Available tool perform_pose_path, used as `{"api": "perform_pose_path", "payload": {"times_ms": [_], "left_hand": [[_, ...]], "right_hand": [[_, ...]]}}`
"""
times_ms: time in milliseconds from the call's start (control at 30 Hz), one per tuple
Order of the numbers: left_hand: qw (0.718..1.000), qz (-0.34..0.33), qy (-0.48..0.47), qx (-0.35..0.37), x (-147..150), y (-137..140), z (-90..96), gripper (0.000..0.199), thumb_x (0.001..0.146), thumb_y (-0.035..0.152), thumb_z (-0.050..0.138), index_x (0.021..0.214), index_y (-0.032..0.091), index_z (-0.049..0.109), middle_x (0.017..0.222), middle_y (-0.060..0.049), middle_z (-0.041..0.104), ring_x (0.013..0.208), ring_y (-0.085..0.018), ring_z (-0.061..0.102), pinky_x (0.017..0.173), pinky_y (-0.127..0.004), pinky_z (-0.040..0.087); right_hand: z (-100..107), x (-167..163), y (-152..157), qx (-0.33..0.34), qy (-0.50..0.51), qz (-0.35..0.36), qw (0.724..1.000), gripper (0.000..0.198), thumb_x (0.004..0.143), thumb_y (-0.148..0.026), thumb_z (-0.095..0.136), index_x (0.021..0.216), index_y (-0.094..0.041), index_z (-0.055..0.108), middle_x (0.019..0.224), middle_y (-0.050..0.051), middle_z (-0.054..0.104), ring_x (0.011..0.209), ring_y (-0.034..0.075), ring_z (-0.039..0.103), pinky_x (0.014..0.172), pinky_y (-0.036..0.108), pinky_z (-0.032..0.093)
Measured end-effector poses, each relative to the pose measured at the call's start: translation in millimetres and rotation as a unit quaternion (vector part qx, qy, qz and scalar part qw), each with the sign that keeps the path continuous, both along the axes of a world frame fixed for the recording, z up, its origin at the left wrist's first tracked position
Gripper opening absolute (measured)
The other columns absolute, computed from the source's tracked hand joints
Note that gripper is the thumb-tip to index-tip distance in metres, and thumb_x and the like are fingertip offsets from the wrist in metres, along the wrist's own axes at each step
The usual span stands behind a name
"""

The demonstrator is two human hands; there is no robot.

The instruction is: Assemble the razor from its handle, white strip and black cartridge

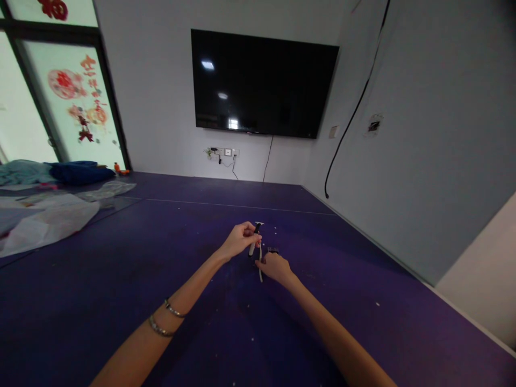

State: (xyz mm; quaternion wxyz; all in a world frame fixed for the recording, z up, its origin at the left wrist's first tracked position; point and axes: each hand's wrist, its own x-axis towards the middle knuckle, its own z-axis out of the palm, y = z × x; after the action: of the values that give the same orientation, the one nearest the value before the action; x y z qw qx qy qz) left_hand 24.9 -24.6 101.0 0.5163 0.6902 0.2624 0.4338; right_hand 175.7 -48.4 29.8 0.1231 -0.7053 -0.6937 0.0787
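Observation:
My left hand (239, 239) is closed around a small T-headed tool (257, 229) with a slim black and pale handle, like a razor or trimmer. It is held nearly upright, its flat head on top. A thin whitish strip (260, 277), perhaps a cord, hangs just right of the handle. The fingers of my right hand (276, 267) pinch this strip lower down. Right behind that hand shows a small dark, partly see-through piece (273, 250); whether the hand touches it I cannot tell.
Both hands work over a purple floor-like surface (161, 301) dotted with white specks. Clear plastic sheeting (56, 220) and folded blue cloth (83, 172) lie at the left. A television (264, 83) hangs on the far wall, and a black cable (349, 126) dangles at the right.

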Motion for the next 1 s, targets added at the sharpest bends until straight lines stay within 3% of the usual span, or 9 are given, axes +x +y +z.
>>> {"api": "perform_pose_path", "payload": {"times_ms": [200,367,567,700,867,1000], "left_hand": [[1.000,-0.006,0.002,0.005,-0.4,0.0,0.0,0.024,0.067,0.022,0.066,0.072,0.016,0.044,0.059,0.000,0.063,0.054,-0.013,0.061,0.051,-0.024,0.047],[1.000,-0.004,0.009,0.011,-1.2,1.6,-0.8,0.021,0.067,0.023,0.067,0.071,0.015,0.048,0.061,-0.001,0.064,0.056,-0.013,0.061,0.052,-0.023,0.046],[1.000,0.008,0.009,0.019,-2.6,2.6,-0.3,0.022,0.064,0.024,0.069,0.068,0.014,0.050,0.062,-0.002,0.063,0.058,-0.012,0.061,0.054,-0.023,0.045],[0.999,0.013,0.016,0.037,-4.0,2.9,-0.8,0.021,0.063,0.022,0.069,0.067,0.013,0.051,0.063,-0.002,0.063,0.056,-0.011,0.058,0.055,-0.024,0.044],[0.998,0.028,0.025,0.057,-5.1,3.7,-2.7,0.019,0.062,0.020,0.070,0.066,0.013,0.052,0.063,0.000,0.061,0.055,-0.009,0.054,0.057,-0.024,0.043],[0.997,0.042,0.037,0.059,-5.2,5.2,-4.6,0.020,0.061,0.020,0.071,0.067,0.014,0.052,0.063,0.001,0.060,0.056,-0.009,0.054,0.057,-0.024,0.043]], "right_hand": [[-0.1,-10.7,-0.9,-0.004,-0.051,0.018,0.999,0.033,0.081,-0.032,0.043,0.090,-0.012,0.068,0.090,0.017,0.068,0.085,0.026,0.065,0.071,0.032,0.047],[15.1,-1.7,-5.0,0.020,-0.049,0.025,0.998,0.033,0.084,-0.028,0.039,0.086,-0.012,0.067,0.090,0.017,0.068,0.085,0.025,0.065,0.069,0.029,0.045],[37.5,48.8,2.0,0.115,0.114,0.040,0.986,0.035,0.087,-0.028,0.036,0.072,-0.015,0.064,0.069,0.009,0.067,0.062,0.016,0.064,0.059,0.023,0.043],[55.1,88.7,2.3,0.212,0.220,0.029,0.952,0.032,0.085,-0.033,0.039,0.087,-0.014,0.065,0.066,0.005,0.066,0.054,0.015,0.060,0.052,0.023,0.043],[87.6,116.4,-15.9,0.265,0.226,0.061,0.935,0.032,0.079,-0.039,0.051,0.094,-0.017,0.070,0.079,0.006,0.071,0.073,0.019,0.064,0.066,0.028,0.047],[109.1,110.8,-34.7,0.261,0.258,0.101,0.925,0.030,0.077,-0.042,0.056,0.093,-0.020,0.071,0.090,0.006,0.071,0.082,0.021,0.064,0.073,0.030,0.048]]}}
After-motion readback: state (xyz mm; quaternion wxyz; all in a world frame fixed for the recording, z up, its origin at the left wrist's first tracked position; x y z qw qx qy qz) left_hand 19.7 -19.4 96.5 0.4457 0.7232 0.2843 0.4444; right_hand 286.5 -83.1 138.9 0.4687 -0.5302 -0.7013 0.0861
